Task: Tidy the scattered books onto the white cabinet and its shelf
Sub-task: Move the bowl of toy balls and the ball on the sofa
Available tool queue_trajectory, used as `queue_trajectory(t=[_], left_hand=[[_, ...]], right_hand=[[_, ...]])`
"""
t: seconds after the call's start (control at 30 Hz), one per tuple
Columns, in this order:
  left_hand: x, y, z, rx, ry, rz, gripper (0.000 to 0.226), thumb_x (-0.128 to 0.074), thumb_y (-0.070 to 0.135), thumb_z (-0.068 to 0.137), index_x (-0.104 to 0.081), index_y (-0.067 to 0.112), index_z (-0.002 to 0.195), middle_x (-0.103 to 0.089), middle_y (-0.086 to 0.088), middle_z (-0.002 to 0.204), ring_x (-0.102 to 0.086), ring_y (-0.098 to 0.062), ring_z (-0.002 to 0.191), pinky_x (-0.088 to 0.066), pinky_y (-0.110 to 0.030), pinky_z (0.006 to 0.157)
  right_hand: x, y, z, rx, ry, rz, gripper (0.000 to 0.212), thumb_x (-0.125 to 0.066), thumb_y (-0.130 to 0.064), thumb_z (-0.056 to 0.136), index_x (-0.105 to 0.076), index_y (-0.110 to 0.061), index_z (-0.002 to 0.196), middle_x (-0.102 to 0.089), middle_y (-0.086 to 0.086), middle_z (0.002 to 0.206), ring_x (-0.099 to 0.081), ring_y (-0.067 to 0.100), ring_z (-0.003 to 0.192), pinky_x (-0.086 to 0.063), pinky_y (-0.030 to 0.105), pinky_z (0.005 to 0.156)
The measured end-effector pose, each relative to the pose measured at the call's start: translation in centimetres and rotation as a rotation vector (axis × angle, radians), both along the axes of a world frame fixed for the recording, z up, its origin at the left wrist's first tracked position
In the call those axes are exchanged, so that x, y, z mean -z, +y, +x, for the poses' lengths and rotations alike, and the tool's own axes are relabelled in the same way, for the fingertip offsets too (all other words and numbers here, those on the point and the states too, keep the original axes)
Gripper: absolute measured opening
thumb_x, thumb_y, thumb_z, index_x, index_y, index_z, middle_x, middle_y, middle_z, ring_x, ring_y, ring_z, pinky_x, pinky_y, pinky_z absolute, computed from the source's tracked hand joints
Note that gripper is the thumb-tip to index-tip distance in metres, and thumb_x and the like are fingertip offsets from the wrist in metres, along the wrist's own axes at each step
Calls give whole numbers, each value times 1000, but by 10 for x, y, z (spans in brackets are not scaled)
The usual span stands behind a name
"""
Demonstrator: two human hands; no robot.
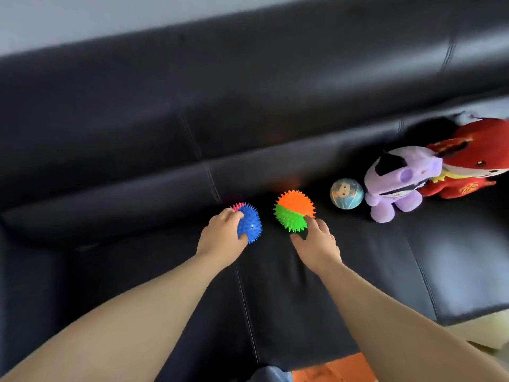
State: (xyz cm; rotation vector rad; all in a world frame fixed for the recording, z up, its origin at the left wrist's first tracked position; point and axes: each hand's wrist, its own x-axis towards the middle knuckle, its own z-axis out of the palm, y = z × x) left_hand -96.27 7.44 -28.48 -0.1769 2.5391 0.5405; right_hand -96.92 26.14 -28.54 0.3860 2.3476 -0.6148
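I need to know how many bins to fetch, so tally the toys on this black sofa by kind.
Spiky balls: 2, blue and pink ball in the left hand, orange and green ball pinched by the right hand.
Smooth balls: 1, picture ball.
Soft toys: 2, purple toy, red toy.
Total: 5.

This is a home, most likely a living room. A long black leather sofa with stitched seat cushions stands against a plain pale wall. Children's playthings lie on its seat: a blue spiky ball, an orange-and-green spiky ball, a small printed ball, and a purple plush toy and a red plush toy side by side. A strip of light floor shows in front of the sofa.
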Motion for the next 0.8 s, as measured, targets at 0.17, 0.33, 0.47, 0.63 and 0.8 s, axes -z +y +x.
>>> queue_trajectory(t=[0.17, 0.33, 0.47, 0.63, 0.8], left_hand=[[60, -2, -19, -81, -65, -25, 50, -56, 28, 89, -41, 16, 136, -37, 5, 140, -39, -18, 125, -42, -37, 95], [100, 3, -25, -224, -64, 78, 76, -70, 39, 75, -30, 28, 139, -28, 7, 144, -29, -18, 133, -39, -47, 101], [118, 11, -31, -291, -95, 158, 97, -78, 36, 68, -18, 29, 145, -22, 5, 146, -26, -22, 135, -37, -41, 104], [111, 20, -37, -417, -3, 151, 74, -78, 26, 64, -42, 24, 128, -39, 0, 128, -42, -26, 117, -39, -36, 100], [86, 9, -26, -769, -19, 388, 61, -81, 24, 65, -45, 29, 115, -50, 0, 123, -54, -17, 107, -47, -35, 94]], right_hand=[[54, 3, -34, 67, 70, 5, 73, -54, -27, 89, -11, -27, 148, -9, 0, 157, -21, 28, 140, -34, 44, 104], [97, 1, -58, 99, 61, -36, 89, -67, -43, 79, -10, -39, 146, 5, -7, 157, -3, 25, 144, -32, 53, 105], [119, -5, -67, 122, 40, -68, 92, -73, -39, 76, -12, -39, 146, 0, -4, 156, -8, 30, 141, -40, 47, 95], [116, -6, -63, 234, 68, -93, 84, -73, -32, 76, -22, -35, 142, -17, 0, 147, -23, 30, 131, -37, 34, 76], [91, -7, -38, 552, 46, -250, 83, -77, -37, 70, -28, -35, 137, -29, -2, 138, -44, 26, 117, -45, 37, 90]])
